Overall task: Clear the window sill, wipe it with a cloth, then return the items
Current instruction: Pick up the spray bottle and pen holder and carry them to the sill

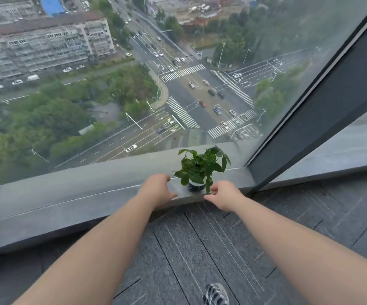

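A small green plant in a dark pot stands on the grey stone window sill, near its right end. My left hand hovers just left of the pot, fingers loosely curved, a gap between it and the pot. My right hand sits just right of the pot, fingers curved inward near the lowest leaves. Neither hand holds anything. No cloth is in view.
A tall glass pane rises straight from the sill's back edge. A dark window frame post meets the sill right of the plant. Grey carpet tiles cover the floor below, and a striped shoe shows at the bottom.
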The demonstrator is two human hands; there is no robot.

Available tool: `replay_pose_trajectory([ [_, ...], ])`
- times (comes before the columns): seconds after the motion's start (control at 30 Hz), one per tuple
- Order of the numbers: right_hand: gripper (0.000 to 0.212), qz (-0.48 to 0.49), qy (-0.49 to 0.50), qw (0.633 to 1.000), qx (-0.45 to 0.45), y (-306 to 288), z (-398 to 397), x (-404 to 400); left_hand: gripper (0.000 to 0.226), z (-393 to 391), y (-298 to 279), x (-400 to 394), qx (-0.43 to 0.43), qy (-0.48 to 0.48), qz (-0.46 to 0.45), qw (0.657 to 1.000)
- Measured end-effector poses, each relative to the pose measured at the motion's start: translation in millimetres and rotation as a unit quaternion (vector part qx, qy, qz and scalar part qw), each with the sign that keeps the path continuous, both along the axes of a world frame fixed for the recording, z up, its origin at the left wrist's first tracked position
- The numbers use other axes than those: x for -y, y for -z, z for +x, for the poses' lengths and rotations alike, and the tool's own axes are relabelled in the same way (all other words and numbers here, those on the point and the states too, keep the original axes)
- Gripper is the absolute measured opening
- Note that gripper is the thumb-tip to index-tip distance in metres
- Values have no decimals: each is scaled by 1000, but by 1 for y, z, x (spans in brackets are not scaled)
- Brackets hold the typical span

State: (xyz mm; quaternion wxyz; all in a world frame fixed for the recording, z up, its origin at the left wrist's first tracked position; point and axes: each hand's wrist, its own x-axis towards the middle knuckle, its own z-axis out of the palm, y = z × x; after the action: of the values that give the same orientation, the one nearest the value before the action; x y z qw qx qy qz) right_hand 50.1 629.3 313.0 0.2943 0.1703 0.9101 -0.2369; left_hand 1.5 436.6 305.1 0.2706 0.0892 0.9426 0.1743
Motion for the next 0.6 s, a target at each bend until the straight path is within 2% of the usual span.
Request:
replay_pose_trajectory([
  [0.17,42,0,-65,997,-37,-163,16,59,46,28,-165,53,-17,-9,23,1000],
  [0.33,44,-17,-181,978,-103,-293,28,146,38,74,-302,130,-92,-55,3,994],
  [0.47,40,-40,-291,943,-159,-372,54,229,34,142,-386,202,-142,-160,-11,977],
  [0.6,36,-78,-391,900,-178,-422,109,316,35,241,-433,278,-148,-273,-25,950],
])
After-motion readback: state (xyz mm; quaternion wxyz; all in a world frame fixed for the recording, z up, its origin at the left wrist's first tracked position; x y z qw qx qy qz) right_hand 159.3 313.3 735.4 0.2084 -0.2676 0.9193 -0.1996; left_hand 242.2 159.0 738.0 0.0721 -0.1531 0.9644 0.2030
